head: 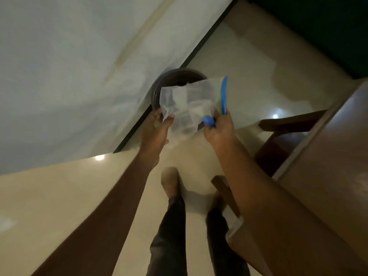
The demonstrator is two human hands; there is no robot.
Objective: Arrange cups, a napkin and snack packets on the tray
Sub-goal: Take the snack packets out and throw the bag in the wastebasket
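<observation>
A clear plastic zip bag with a blue seal strip hangs in front of me, something white showing through it. My left hand grips its lower left side, and the thumb also rests on a dark round tray held behind the bag. My right hand pinches the blue seal at the bag's lower right corner. The tray is tilted and partly hidden by the bag. The frame is blurred. I see no cups or napkin clearly.
A white wall with a dark skirting fills the left. Glossy beige floor tiles lie ahead. A wooden table edge and chair parts stand at the right. My legs and feet are below.
</observation>
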